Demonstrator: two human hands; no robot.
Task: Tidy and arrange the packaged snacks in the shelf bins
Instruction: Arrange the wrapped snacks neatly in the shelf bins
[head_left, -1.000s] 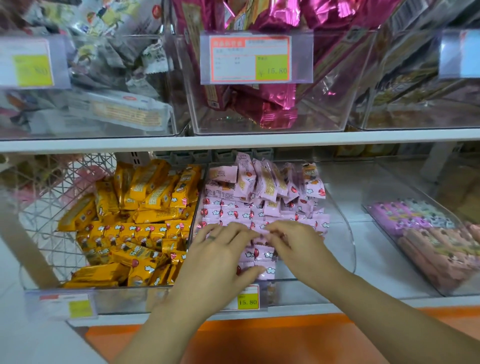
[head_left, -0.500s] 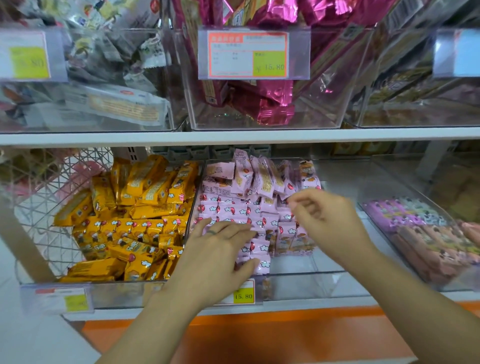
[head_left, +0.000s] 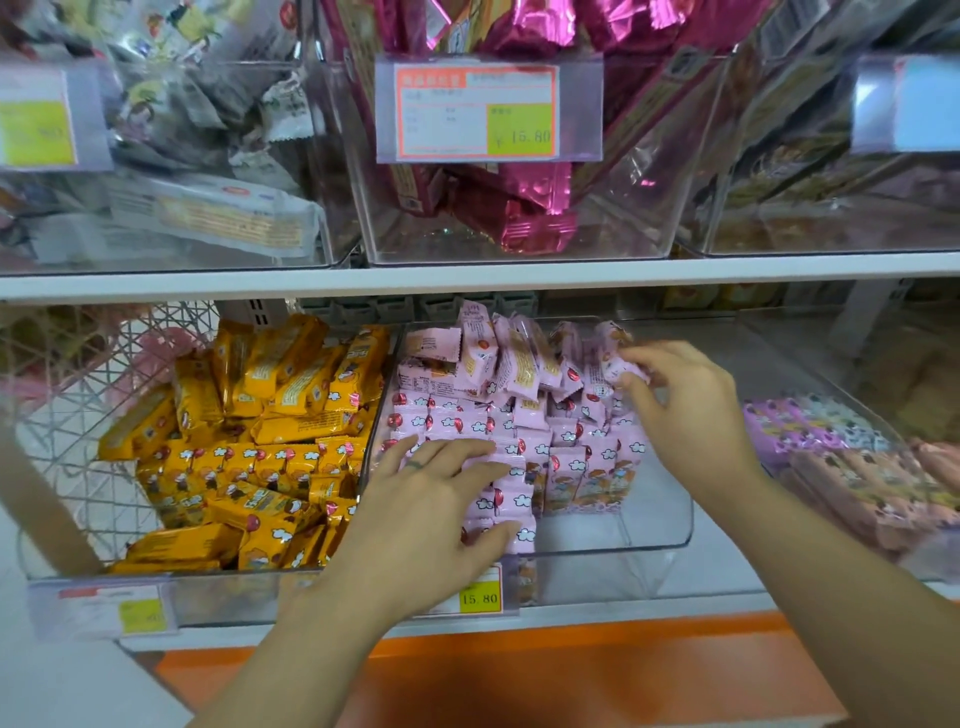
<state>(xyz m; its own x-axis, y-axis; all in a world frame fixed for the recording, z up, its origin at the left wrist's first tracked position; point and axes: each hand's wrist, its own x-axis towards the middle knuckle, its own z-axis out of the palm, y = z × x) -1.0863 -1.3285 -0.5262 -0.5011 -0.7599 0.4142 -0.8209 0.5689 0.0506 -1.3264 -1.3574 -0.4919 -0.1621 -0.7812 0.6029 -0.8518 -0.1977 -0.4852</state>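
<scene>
Shelf (head_left: 519, 273): white, two tiers in view, an orange band below the lower tier.
Clear bins: six counted, three on each tier; a white wire basket (head_left: 67, 415) stands at the far left of the lower tier.
Middle lower bin (head_left: 623, 535): holds the pink snack packets; its front right part is bare.
Pink snack packets (head_left: 519, 410): small pillow packs with red balloon and white cloud prints. Flat rows fill the left and middle of the bin, and a loose upright heap stands at the back. Too many to count.
Yellow snack packets (head_left: 270, 467): same print on orange-yellow, heaped in the bin just left of the pink one. Too many to count.
Magenta foil packs (head_left: 524, 208): in the upper centre bin, number unclear.
Left hand (head_left: 431, 499): one, lying palm down on the front left pink rows, grip apart, fingers spread.
Right hand (head_left: 691, 405): one, at the back right of the heap, grip clamped on a single pink packet (head_left: 615, 364).
Price tags: five counted, three above and two below; the upper centre tag (head_left: 475, 111) reads 15.80.
Ring (head_left: 414, 464): one, dark, on a left finger.
</scene>
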